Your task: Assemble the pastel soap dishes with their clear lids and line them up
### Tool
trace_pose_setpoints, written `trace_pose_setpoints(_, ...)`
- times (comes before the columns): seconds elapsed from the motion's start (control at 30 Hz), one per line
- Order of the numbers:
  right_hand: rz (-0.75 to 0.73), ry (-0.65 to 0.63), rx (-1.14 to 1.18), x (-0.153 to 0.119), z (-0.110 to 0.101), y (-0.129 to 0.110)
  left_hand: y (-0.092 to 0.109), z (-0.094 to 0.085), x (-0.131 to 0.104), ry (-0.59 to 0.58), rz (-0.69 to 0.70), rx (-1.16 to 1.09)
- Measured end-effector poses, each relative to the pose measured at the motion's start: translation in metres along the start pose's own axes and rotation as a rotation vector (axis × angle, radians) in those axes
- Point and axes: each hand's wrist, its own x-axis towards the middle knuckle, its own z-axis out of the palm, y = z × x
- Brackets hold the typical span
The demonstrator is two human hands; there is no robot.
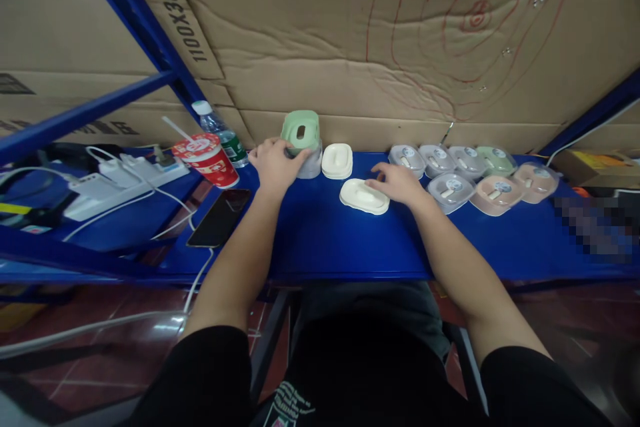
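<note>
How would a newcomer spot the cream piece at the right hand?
On the blue table, find the green-topped stack at the left hand. Look right and nearer the front edge: the cream piece lies at the right hand. Its cream neighbour sits farther back, beside the stack.

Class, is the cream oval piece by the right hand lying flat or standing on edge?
Lying flat: the cream oval piece rests on the blue shelf with its broad face up.

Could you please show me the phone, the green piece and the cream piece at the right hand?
Phone [220,219], head view: dark screen.
Green piece [311,129], head view: top face, beside the slot.
Cream piece [363,197], head view: upper face.
</note>
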Motion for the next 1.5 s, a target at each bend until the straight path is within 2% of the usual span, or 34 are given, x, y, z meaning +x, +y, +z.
trace_pose_setpoints(0.1,-0.014,-0.147,-0.085,0.002,0.003,0.002,-0.003,0.001,0.001,-0.080,-0.043,0.073)
trace_pose_setpoints(0.37,-0.004,-0.203,-0.181,0.004,0.006,0.007,-0.002,0.005,-0.002,-0.270,-0.045,0.234)
trace_pose_setpoints(0.47,-0.013,-0.147,-0.120,0.005,0.005,0.006,-0.002,0.008,-0.004,-0.237,-0.017,0.242)
trace_pose_setpoints(0.53,0.000,-0.079,-0.031,0.007,0.006,0.006,0.002,0.010,-0.006,-0.151,0.027,0.205)
trace_pose_setpoints(0.6,0.036,0.018,0.088,0.009,0.009,0.005,0.010,0.011,-0.012,-0.059,0.126,0.129)
trace_pose_setpoints(0.67,0.089,0.135,0.214,0.011,0.013,0.003,0.022,0.013,-0.023,-0.062,0.275,0.017)
trace_pose_setpoints(0.7,0.113,0.188,0.268,0.012,0.015,0.002,0.029,0.014,-0.029,-0.125,0.361,-0.042)
trace_pose_setpoints(0.77,0.134,0.264,0.338,0.013,0.020,0.000,0.042,0.018,-0.045,-0.325,0.517,-0.129)
trace_pose_setpoints(0.83,0.135,0.313,0.366,0.013,0.025,-0.002,0.053,0.025,-0.059,-0.499,0.637,-0.123)
trace_pose_setpoints(0.87,0.130,0.336,0.372,0.013,0.027,-0.003,0.056,0.029,-0.065,-0.553,0.673,-0.096)
trace_pose_setpoints(0.93,0.123,0.380,0.378,0.013,0.032,-0.005,0.060,0.036,-0.071,-0.586,0.700,-0.004)
trace_pose_setpoints(1.03,0.117,0.422,0.405,0.014,0.040,-0.006,0.059,0.042,-0.070,-0.567,0.693,0.147)
trace_pose_setpoints(1.13,0.135,0.428,0.527,0.018,0.049,-0.004,0.057,0.040,-0.064,-0.539,0.641,0.241)
trace_pose_setpoints(1.27,0.041,0.294,0.703,0.022,0.058,-0.004,0.054,0.034,-0.056,-0.481,0.418,0.306)
trace_pose_setpoints(1.37,-0.081,0.226,0.561,0.020,0.058,-0.009,0.048,0.033,-0.047,-0.471,0.267,0.368)
trace_pose_setpoints(1.5,-0.170,0.289,0.210,0.014,0.046,-0.012,0.039,0.034,-0.040,-0.531,0.205,0.343)
